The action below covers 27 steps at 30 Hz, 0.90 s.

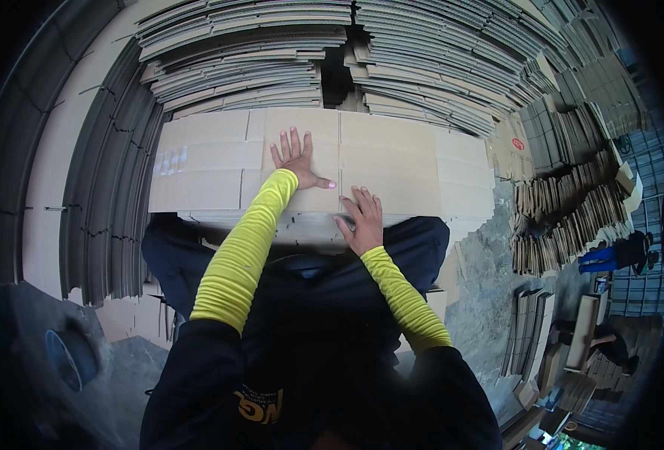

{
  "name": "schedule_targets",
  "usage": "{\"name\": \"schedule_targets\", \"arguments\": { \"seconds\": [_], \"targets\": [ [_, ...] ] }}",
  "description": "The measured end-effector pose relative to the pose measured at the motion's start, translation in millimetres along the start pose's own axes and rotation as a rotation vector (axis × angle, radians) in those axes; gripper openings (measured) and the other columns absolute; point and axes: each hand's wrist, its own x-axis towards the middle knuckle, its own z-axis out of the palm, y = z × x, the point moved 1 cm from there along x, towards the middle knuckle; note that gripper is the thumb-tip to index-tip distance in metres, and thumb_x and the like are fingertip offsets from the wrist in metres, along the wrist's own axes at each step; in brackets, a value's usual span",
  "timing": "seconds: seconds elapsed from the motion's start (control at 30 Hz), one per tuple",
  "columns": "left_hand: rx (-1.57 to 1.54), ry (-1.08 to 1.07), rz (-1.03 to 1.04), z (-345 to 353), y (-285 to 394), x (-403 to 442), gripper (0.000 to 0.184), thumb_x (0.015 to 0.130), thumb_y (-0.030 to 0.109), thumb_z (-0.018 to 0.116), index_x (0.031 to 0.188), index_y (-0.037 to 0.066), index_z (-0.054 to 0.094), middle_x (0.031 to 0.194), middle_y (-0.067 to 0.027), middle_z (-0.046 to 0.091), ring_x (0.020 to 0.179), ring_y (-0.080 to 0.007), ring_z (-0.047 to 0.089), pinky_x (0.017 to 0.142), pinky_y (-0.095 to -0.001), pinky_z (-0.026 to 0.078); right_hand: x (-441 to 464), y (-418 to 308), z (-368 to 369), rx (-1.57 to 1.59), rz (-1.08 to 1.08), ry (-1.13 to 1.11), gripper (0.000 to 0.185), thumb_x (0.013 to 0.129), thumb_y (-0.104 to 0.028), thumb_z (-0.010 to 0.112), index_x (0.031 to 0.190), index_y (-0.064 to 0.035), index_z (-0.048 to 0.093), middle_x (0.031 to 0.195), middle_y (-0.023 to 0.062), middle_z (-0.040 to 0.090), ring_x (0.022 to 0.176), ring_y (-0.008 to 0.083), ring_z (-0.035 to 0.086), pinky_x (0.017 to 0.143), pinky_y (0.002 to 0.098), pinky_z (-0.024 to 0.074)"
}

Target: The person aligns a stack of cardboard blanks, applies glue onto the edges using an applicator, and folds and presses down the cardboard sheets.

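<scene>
A flat cardboard sheet (392,150) with crease lines and slots lies on top of a stack in front of me. On its middle rests my left hand (296,161), palm down with the fingers spread and the thumb pointing right. My right hand (363,221) is at the sheet's near edge, its fingers apart and the fingertips over the board. Neither hand holds anything. Below the top sheet, the edges of more sheets show between my knees. Yellow sleeves cover both forearms.
Tall stacks of flat cardboard stand beyond the sheet (437,60), at the left (107,180) and at the right (572,202). A round bucket (72,360) is on the floor at lower left. Two people are at the far right, one in blue trousers (598,259).
</scene>
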Motion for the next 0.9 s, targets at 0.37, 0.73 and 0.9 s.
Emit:
{"name": "schedule_targets", "arguments": {
  "seconds": [0.37,0.73,0.9],
  "targets": [
    [0.034,-0.02,-0.006,1,0,1,0.163,0.049,0.087,0.076,0.16,0.012,-0.017,0.163,-0.0257,-0.026,0.149,-0.0429,-0.03,0.116,-0.065,-0.016,2,24,0,0.005,-0.08,0.042,0.037,0.088,-0.036,0.074,0.117,-0.0141,0.075,0.142,0.0048,0.061,0.133,0.0265,0.051,0.107,0.0444,0.0365],
    [0.058,-0.022,-0.003,2,0,0,0.163,0.05,0.088,0.075,0.16,0.012,-0.018,0.163,-0.0256,-0.026,0.149,-0.0433,-0.03,0.115,-0.0654,-0.017,1,26,3,0.072,-0.01,0.036,0.039,0.086,-0.038,0.075,0.118,-0.016,0.076,0.14,0.0033,0.063,0.134,0.0248,0.051,0.108,0.0422,0.0349],
    [0.05,-0.004,0.001,0,0,-1,0.163,0.05,0.088,0.075,0.16,0.013,-0.018,0.164,-0.0252,-0.025,0.149,-0.0432,-0.03,0.116,-0.0651,-0.017,0,16,1,0.05,-0.004,0.022,0.039,0.089,-0.034,0.074,0.123,-0.0144,0.072,0.145,0.0075,0.058,0.138,0.0282,0.047,0.112,0.0464,0.033]
  ]
}}
